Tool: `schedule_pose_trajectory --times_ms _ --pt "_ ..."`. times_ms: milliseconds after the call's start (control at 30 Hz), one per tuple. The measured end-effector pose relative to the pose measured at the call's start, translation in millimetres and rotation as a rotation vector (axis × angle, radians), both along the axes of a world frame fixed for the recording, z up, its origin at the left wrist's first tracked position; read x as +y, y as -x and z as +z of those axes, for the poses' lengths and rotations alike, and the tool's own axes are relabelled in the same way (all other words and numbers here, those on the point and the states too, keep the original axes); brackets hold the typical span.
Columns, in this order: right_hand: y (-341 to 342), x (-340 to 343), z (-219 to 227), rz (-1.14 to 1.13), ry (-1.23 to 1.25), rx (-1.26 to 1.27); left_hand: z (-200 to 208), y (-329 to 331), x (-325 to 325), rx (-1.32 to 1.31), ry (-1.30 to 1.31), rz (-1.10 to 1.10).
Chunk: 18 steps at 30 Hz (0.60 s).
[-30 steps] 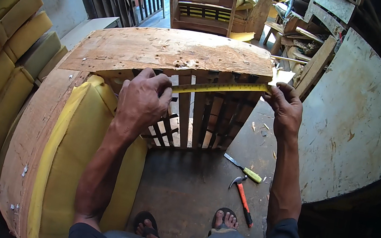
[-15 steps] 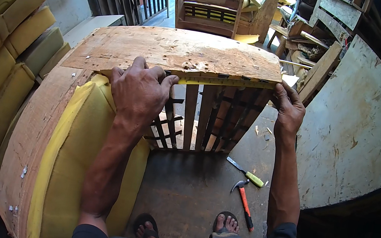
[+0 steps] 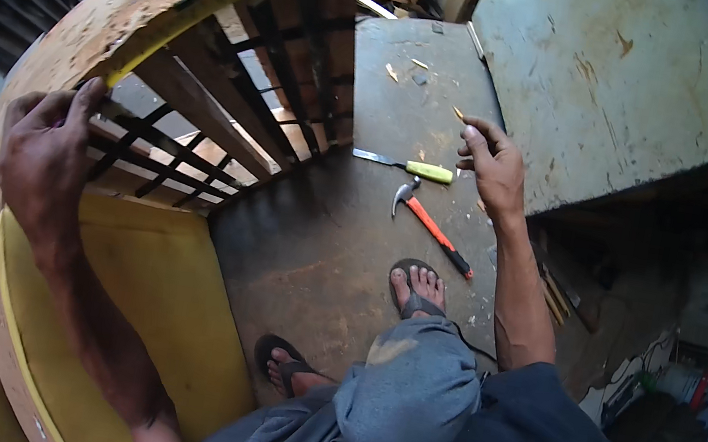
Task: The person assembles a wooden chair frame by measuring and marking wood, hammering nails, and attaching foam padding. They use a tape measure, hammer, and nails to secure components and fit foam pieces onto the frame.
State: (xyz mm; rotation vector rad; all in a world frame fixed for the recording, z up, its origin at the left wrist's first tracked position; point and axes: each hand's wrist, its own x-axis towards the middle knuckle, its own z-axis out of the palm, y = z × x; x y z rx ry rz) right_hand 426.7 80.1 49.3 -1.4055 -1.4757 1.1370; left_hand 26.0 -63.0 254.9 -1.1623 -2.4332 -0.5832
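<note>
Left hand (image 3: 48, 146): thumb and fingers pinching thin yellow tape measure (image 3: 139, 63) at curved, slatted bare-wood frame (image 3: 128, 5). Right hand (image 3: 497, 172) has just left tape's far end; fingertips grip small tan pencil-like stub (image 3: 459, 114) above floor. Tape apparently steadied by left only. Yellow foam pad (image 3: 147, 280) crowds left forearm. Beyond: orange-handled claw hammer (image 3: 434, 220), yellow-green-handled chisel (image 3: 429, 173), scuffed pale board (image 3: 621, 78).

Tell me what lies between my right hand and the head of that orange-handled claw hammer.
In the head view, a flat-bladed tool with a yellow-green handle lies on the grey floor between your right hand and the hammer's head.
</note>
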Motion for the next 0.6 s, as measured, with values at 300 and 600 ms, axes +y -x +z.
schedule_pose_trajectory --times_ms 300,600 --pt "-204.4 -176.6 -128.6 0.25 0.512 -0.985 -5.2 86.6 -23.8 0.139 0.164 -0.228" --pt "-270.6 -218.0 -163.2 -0.154 0.559 -0.915 6.0 79.7 -16.1 -0.03 0.276 -0.17"
